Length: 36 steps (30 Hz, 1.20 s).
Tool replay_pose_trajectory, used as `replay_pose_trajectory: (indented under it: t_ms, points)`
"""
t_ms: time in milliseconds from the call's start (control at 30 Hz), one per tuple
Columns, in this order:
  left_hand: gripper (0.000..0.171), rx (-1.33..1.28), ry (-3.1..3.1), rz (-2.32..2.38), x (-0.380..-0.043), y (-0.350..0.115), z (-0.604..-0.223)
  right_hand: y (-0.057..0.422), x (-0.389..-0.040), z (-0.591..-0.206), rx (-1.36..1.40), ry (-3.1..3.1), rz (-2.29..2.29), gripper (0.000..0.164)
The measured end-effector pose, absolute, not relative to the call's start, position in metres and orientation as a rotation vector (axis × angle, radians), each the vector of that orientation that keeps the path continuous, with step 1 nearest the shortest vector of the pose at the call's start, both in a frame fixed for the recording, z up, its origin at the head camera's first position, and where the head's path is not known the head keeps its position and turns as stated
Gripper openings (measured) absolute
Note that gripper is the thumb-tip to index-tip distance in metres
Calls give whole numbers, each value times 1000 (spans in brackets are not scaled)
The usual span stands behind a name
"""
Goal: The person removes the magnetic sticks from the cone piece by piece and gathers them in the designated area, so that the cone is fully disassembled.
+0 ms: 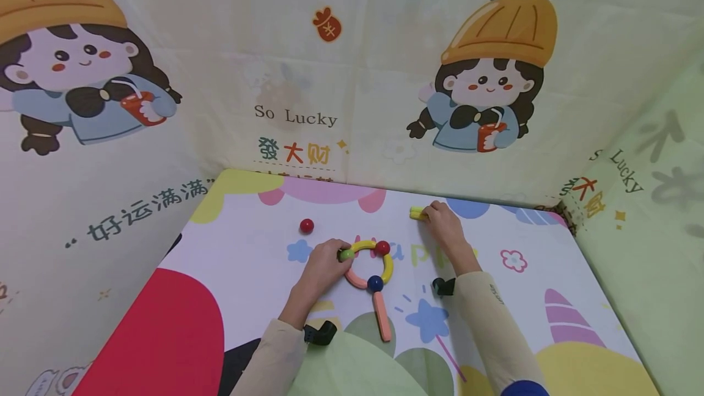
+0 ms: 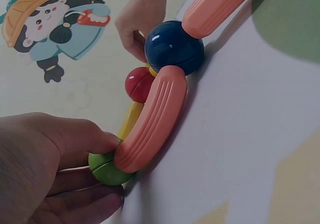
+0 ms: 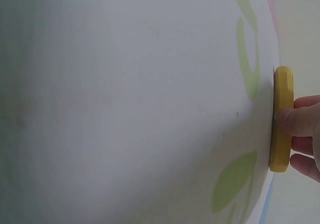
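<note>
Fingers of the left hand pinch the green ball where the curved pink piece and the upper yellow curve meet it; a grip at this joint probably steadies both at once. These belong to a ring lying on the surface, which appears closed: the upper yellow curve runs to the red ball, the right yellow curve goes on to the blue ball, and the pink curve comes back to green. A straight pink stick meets the blue ball and points towards the person like a handle, so that ball joins three pieces.

Beyond the ring, to its right, the right hand grips a yellow stick near its middle, both ends bare, likely to keep it balanced. The head view suggests two lying side by side; the right wrist view shows only one. A loose red ball rests apart, beyond the left hand, seemingly out of its way.
</note>
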<state>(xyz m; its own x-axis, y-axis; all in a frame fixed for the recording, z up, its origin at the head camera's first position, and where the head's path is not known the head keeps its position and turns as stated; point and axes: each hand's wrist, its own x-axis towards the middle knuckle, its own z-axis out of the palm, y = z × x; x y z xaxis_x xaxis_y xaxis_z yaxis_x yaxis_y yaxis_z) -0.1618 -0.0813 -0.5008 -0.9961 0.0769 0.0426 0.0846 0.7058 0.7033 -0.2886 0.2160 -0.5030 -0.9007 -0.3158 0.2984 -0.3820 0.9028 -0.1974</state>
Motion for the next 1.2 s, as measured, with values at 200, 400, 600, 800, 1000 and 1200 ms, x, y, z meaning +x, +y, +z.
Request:
replay_pose_trajectory:
  t_ms: [200, 400, 600, 800, 1000, 1200]
  points:
    - [31, -135, -2892, -1187, -161, -80, -501, 217, -289, -503, 527, -2805, 375, 13]
    - [31, -134, -2900, -1190, -161, -80, -503, 221, -288, -502, 504, -2830, 399, 18]
    - [31, -156, -2882, -1183, -162, -81, -504, 220, -282, -488, 446, -2847, 510, 31]
    - [31, -144, -2886, -1191, -162, -80, -502, 217, -273, -474, 392, -2896, 566, 41]
    - [31, -158, -2879, -1202, -161, -79, -501, 212, -256, -471, 372, -2919, 599, 43]
    - [32, -128, -2869, -1222, -161, -82, -504, 203, -237, -476, 385, -2905, 650, 47]
